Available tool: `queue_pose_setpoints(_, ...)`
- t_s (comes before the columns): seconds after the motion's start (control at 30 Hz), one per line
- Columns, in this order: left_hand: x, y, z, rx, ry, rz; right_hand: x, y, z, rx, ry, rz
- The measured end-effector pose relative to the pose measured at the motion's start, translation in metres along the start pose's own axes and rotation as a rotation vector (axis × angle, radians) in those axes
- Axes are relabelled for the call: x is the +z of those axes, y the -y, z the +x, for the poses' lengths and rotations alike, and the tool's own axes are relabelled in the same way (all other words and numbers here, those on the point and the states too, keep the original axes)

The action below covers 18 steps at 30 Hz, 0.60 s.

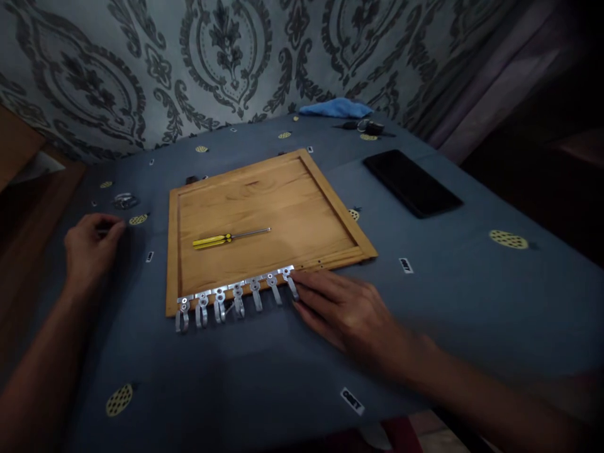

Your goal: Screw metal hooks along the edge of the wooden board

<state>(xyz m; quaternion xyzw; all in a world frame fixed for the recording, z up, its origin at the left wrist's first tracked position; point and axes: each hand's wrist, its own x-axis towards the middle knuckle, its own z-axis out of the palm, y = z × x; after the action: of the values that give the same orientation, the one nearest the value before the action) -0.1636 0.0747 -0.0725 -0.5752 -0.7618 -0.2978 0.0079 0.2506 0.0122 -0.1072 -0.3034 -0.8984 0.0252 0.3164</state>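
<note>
Right hand (346, 308): near right, fingers extended flat, holding nothing — fingertips touch the right end of the hook rail (236, 296).
Hook rail: metal strip on the wooden panel's (268, 207) near edge, 7 hooks overhanging the cloth.
Left hand (92, 242): near left, loosely curled; contents cannot be told.
Screwdriver (230, 238): yellow-handled, loose on the panel.
Risk: pushing the rail end could slide the panel — the screwdriver could roll.
Phone (411, 182): far right.

right forearm (495, 396): motion-blurred, cut by lower edge | left hand (92, 242): pinched item too small to tell | dark objects (365, 127) by cloth (336, 108): unidentifiable
</note>
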Motion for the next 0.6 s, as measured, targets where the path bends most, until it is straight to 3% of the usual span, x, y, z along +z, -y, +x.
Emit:
queue_pose_setpoints(0.07, -0.002, -0.031, -0.016, 0.086, 0.091, -0.063, 0.000, 0.000, 0.000, 0.007, -0.001, 0.004)
queue_pose_setpoints(0.17, 0.001, -0.085, -0.040, 0.278, 0.377, -0.152, 0.000, 0.001, -0.001, 0.012, 0.001, 0.013)
queue_pose_setpoints(0.3, 0.019, -0.145, -0.063, 0.496, 0.592, -0.236, 0.000, 0.002, 0.000, 0.014, 0.014, 0.026)
queue_pose_setpoints(0.43, 0.041, -0.176, -0.070, 0.597, 0.722, -0.260, -0.001, 0.002, 0.000, 0.019, 0.017, 0.018)
queue_pose_setpoints(0.6, 0.060, -0.192, -0.074, 0.616, 0.787, -0.255, -0.001, 0.001, 0.000, 0.019, 0.028, 0.009)
